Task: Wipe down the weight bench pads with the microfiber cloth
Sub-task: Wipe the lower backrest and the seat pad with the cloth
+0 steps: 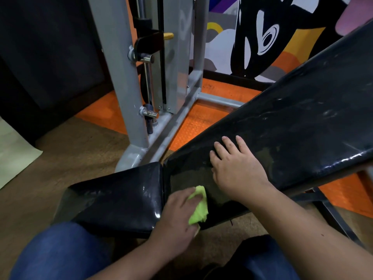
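The bench has two black pads: a small seat pad (113, 201) at lower left and a long inclined back pad (292, 122) rising to the upper right. My left hand (177, 215) grips a bunched lime-green microfiber cloth (198, 207) against the lower end of the back pad, next to the gap between the pads. My right hand (236, 164) rests flat on the back pad just above the cloth, fingers spread. The pads look scuffed and streaked.
A grey steel machine frame (129, 98) with chrome pins stands just behind the seat pad. Orange rubber flooring (193, 122) lies beneath it, brown floor nearer me. A painted wall mural (260, 37) is at the back. My knees in blue jeans (60, 249) are at the bottom.
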A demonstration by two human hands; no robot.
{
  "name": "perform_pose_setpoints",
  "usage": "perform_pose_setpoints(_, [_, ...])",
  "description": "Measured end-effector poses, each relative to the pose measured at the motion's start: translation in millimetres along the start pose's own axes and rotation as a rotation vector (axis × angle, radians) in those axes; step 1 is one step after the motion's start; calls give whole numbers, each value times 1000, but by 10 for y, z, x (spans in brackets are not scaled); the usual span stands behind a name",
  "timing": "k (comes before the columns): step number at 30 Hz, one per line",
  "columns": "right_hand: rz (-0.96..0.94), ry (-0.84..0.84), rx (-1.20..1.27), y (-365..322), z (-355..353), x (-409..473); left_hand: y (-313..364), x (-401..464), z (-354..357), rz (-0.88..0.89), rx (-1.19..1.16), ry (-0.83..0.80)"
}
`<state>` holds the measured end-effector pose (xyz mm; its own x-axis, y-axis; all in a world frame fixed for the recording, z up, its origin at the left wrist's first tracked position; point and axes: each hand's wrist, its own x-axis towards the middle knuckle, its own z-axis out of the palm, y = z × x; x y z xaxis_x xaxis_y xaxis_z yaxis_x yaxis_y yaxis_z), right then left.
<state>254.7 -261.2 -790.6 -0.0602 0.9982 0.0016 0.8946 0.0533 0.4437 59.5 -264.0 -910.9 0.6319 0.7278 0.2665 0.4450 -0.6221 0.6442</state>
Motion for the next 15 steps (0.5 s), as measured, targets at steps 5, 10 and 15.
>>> perform_pose_setpoints(5, [-1,11,-2,-3,25,25,208,227,-20,-118,8,78])
perform_pose_setpoints(10, [1,13,7,-2,45,33,-24,214,-112,-93,11,-9])
perform_pose_setpoints(15, [2,17,16,-1,30,33,112,442,-98,-144,22,67])
